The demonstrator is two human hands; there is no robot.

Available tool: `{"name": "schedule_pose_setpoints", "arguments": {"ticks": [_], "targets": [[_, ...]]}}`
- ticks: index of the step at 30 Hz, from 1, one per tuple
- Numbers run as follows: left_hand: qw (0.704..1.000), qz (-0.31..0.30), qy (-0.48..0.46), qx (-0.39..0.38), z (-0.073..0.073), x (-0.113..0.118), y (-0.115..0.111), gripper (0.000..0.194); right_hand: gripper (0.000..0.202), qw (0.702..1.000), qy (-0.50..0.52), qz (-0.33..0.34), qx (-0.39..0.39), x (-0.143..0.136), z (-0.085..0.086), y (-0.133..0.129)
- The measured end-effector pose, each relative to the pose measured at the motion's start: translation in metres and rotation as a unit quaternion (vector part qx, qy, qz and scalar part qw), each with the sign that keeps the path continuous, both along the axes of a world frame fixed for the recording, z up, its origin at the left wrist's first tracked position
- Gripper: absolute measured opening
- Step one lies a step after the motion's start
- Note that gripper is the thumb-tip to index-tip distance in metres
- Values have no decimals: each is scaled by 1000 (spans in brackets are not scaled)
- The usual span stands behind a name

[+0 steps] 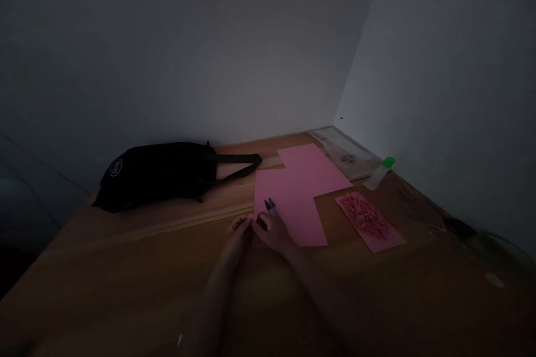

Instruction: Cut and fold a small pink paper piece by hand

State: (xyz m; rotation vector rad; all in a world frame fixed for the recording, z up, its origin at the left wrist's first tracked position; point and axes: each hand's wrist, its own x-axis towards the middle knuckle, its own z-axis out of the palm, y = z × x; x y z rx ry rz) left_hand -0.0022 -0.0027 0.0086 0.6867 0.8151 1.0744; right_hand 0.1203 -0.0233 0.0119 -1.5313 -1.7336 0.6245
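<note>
Forearms: both reach in from the near edge of the view, left (216,293) and right (316,284), over the bare wooden table (125,290).
Pink bit: a tiny pink bit (250,216) shows at the fingertips where the hands meet, just off the near left side of the large pink paper.
Left hand (237,232): thumb and fingers pinched closed on that bit, knuckles bent.
Right hand (271,230): fingers curled, thumb reaching across to the left fingertips; from where I stand I can't tell whether it grips the bit too.
Snips (270,207): small, dark-bladed, lying on the paper just beyond the right hand, points away from the person; their near end is hard to make out.
Pink paper: a near sheet (293,217) runs under the snips, and a far sheet (316,170) meets it, set farther back and to the right.
Pink card (387,241): smaller, right of the sheets and apart from them, heaped with curly pink shreds (364,215).
Bottle (377,177): pale, green-capped, leaning in my view, behind the card.
Clear plastic (345,150): flat in the far corner by the walls.
Black bag (157,175): on its side at the left rear, round pale logo on it, strap loop (247,164) stretching toward the paper.
</note>
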Motion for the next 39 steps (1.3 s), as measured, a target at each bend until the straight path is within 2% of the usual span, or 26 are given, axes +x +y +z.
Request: {"name": "schedule_pose_setpoints", "arguments": {"ticks": [19, 35, 39], "targets": [[1000, 15, -12, 1, -6, 1, 3, 23, 19, 1000, 16, -14, -17, -1, 3, 0], [1000, 14, -18, -17, 3, 3, 0, 22, 21, 1000, -2, -17, -9, -1, -1, 1], [999, 12, -28, -12, -2, 5, 1, 22, 21, 1000, -10, -21, 4, -2, -4, 2]]}}
